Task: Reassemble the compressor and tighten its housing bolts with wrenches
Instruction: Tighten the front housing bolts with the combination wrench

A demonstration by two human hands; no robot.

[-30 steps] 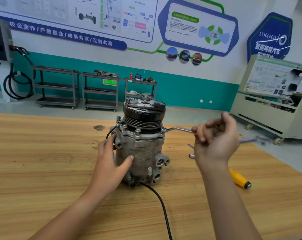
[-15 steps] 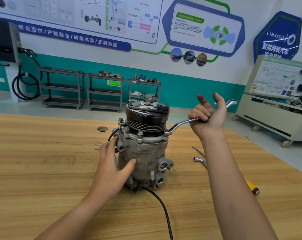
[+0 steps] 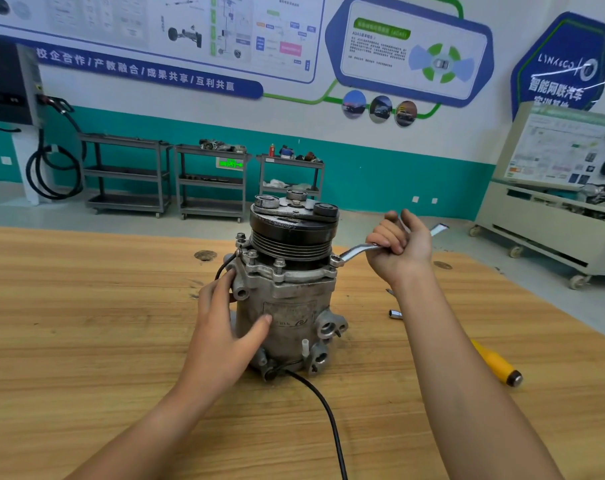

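A grey metal compressor stands upright on the wooden table, its black pulley on top and several bolts around its upper flange. My left hand wraps around the housing's left side, thumb on the front. My right hand grips the shank of a silver ring wrench. The wrench's ring end sits on the bolt at the flange's right corner, and its free end sticks out past my fist.
A black cable runs from the compressor's base toward me. Right of my forearm lie a yellow-handled tool and a small socket piece. Shelving carts and a white trainer cabinet stand beyond the table.
My right hand has swung the wrench handle away from me and upward around the right corner bolt, then closed its fingers on the shank. My left hand has stayed on the housing.
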